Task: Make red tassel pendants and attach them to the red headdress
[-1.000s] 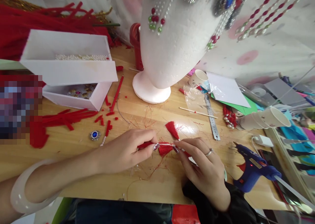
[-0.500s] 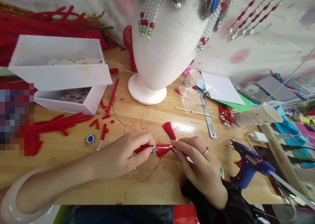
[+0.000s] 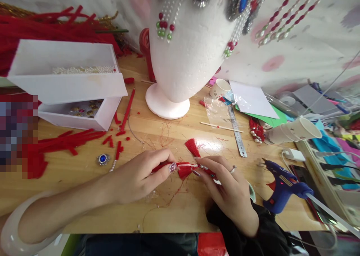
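Both hands pinch one narrow red piece with a white line and small pearls (image 3: pixel 188 165), just over the table. My left hand (image 3: pixel 149 171) has its thumb and forefinger closed on the left end. My right hand (image 3: pixel 225 177), wearing a ring, is closed on the right end, where beads and a small dark stone show beneath the fingers. A red tassel (image 3: pixel 192 146) fans out behind the right fingertips. Another red tassel (image 3: pixel 184 172) spreads below the strip, between the hands. Parts under the fingers are hidden.
A white foam head (image 3: pixel 182 61) with beaded ornaments stands at the back. White boxes (image 3: pixel 67 87) hold beads at left. A blue brooch (image 3: pixel 103 159) lies near my left forearm. At right are a blue glue gun (image 3: pixel 284 186), a steel ruler (image 3: pixel 237 134) and paper cups (image 3: pixel 295 130).
My right fingers have shifted slightly, and more pearls and a dark stone now show under them. My left hand keeps its pinch, nearly still. The view has moved a little.
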The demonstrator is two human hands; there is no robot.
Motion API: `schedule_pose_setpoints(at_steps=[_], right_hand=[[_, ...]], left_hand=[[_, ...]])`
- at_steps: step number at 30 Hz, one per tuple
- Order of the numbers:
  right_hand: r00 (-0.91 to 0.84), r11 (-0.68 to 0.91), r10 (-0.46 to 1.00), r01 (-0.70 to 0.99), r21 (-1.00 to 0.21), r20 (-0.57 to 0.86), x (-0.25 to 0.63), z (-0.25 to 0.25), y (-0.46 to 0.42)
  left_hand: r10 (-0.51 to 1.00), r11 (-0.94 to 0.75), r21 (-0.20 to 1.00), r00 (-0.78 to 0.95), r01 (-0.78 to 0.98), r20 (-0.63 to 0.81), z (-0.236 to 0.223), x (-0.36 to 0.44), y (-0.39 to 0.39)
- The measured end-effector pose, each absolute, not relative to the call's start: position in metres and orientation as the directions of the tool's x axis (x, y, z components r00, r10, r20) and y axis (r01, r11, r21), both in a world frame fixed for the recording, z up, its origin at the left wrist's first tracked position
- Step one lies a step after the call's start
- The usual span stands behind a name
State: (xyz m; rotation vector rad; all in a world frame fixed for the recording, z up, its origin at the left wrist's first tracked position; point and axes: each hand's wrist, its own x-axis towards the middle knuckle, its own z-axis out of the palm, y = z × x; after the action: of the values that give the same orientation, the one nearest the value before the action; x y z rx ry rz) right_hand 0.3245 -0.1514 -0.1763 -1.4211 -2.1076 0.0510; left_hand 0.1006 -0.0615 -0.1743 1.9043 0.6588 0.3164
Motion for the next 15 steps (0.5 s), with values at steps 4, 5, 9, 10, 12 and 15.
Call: schedule_pose_setpoints(at_steps=[4,5,9,10,12,15], right_hand=[[-0.255,0.439,0.854,0.821,-0.366,0.454,0.3245,-0.1755,-0.1511],[-0.26,0.443,0.852,0.819,-0.364,0.454,0.3248,-0.1758,-0.1512],[-0.278,0.453,0.854,0.815,-0.362,0.44,0.3263,-0.1776,-0.1524],[-0.278,0.452,0.854,0.814,-0.364,0.439,0.3266,-0.1779,-0.1526],[-0.281,0.457,0.852,0.81,-0.366,0.442,0.3269,-0.1779,-0.1528],[-0.285,0.469,0.843,0.804,-0.364,0.456,0.3267,-0.1774,-0.1527]], left_hand=[[0.588,-0.289,0.903,0.803,0.319,-0.096,-0.1747,0.1002,-0.0625],[0.588,-0.283,0.902,0.802,0.325,-0.104,-0.1749,0.1001,-0.0627],[0.588,-0.265,0.902,0.799,0.341,-0.13,-0.1748,0.1005,-0.0634],[0.591,-0.261,0.902,0.796,0.345,-0.133,-0.1746,0.1007,-0.0634],[0.592,-0.252,0.904,0.794,0.346,-0.139,-0.1737,0.101,-0.0635],[0.595,-0.242,0.905,0.79,0.349,-0.146,-0.1717,0.1014,-0.0639]])
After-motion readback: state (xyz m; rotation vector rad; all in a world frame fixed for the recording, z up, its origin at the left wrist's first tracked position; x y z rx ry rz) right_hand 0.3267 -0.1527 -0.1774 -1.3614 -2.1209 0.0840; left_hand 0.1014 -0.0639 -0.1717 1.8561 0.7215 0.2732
